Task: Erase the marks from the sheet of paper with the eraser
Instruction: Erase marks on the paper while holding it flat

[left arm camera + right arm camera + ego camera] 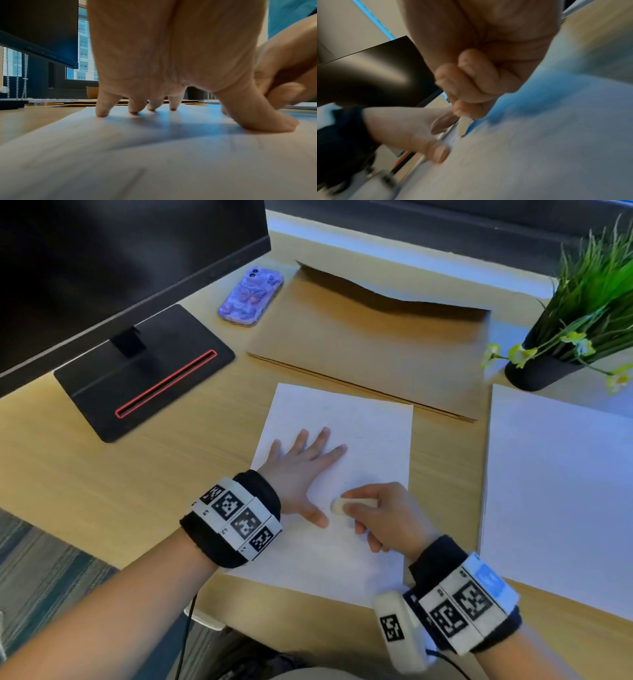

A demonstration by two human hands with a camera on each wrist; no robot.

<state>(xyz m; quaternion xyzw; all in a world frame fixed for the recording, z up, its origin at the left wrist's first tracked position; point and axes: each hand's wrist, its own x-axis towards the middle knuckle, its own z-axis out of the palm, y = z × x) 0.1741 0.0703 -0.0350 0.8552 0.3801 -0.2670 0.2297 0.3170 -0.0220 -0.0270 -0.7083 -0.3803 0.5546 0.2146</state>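
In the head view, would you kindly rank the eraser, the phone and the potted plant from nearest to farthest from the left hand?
1. eraser, just right of the left hand, pinched by the right hand.
2. phone, far side, by the monitor.
3. potted plant, far right.

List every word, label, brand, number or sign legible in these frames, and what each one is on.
No text can be read.
Left wristband: square code markers with tiny characters beside them, too small to read.
Right wristband: code markers and a blue patch, illegible.
Sheet of paper: faint marks only.
Phone: butterfly pattern, no lettering.
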